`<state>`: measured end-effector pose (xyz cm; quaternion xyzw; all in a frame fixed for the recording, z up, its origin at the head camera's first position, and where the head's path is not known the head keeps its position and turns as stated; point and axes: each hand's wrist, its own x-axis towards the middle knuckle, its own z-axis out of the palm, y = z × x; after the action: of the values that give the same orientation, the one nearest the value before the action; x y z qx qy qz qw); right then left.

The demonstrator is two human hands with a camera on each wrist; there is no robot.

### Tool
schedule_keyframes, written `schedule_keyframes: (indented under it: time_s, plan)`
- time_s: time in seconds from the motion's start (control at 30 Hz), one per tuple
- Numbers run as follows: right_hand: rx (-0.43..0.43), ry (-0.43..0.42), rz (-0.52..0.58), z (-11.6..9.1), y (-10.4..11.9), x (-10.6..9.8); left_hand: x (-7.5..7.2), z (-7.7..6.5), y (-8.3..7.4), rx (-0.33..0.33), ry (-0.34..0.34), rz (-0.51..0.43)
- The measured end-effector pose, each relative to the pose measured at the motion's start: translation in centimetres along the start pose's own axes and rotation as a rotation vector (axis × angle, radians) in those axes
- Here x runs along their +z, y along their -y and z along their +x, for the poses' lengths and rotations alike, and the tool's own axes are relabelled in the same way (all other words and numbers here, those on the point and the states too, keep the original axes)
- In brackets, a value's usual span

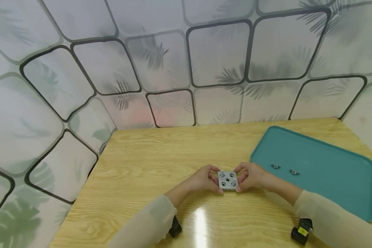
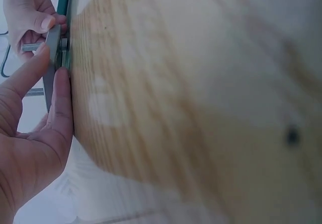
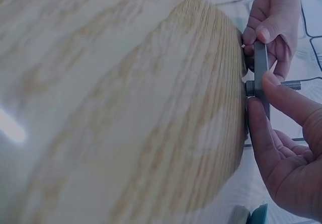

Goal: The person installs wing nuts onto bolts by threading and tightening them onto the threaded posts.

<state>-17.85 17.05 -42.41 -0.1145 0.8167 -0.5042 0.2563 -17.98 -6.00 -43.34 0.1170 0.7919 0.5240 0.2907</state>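
Observation:
A square grey metal plate (image 1: 227, 181) with several round holes lies level between my hands. Two threaded bolts stick up through it, one bolt (image 1: 222, 174) at the far left corner and another bolt (image 1: 234, 182) at the near right. My left hand (image 1: 205, 179) grips the plate's left edge between thumb and fingers. On the opposite edge, my right hand (image 1: 251, 176) pinches it the same way. In the right wrist view a bolt head (image 3: 249, 87) shows below the plate (image 3: 261, 65), close to the table; whether it touches cannot be told.
A teal tray (image 1: 331, 148) lies at the table's right side. Two wing nuts, a left one (image 1: 275, 166) and a right one (image 1: 294, 172), sit in it. The wooden table (image 1: 148, 155) meets a patterned curtain (image 1: 170, 106) at the back.

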Motion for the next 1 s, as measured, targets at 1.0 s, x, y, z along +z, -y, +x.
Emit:
schedule_keyframes:
  time_s: [1.0]
  plan:
    - [-0.082, -0.094, -0.148, -1.7, -0.6, -2.3, 0.2, 0.3, -0.2, -0.015, -0.02, 0.038]
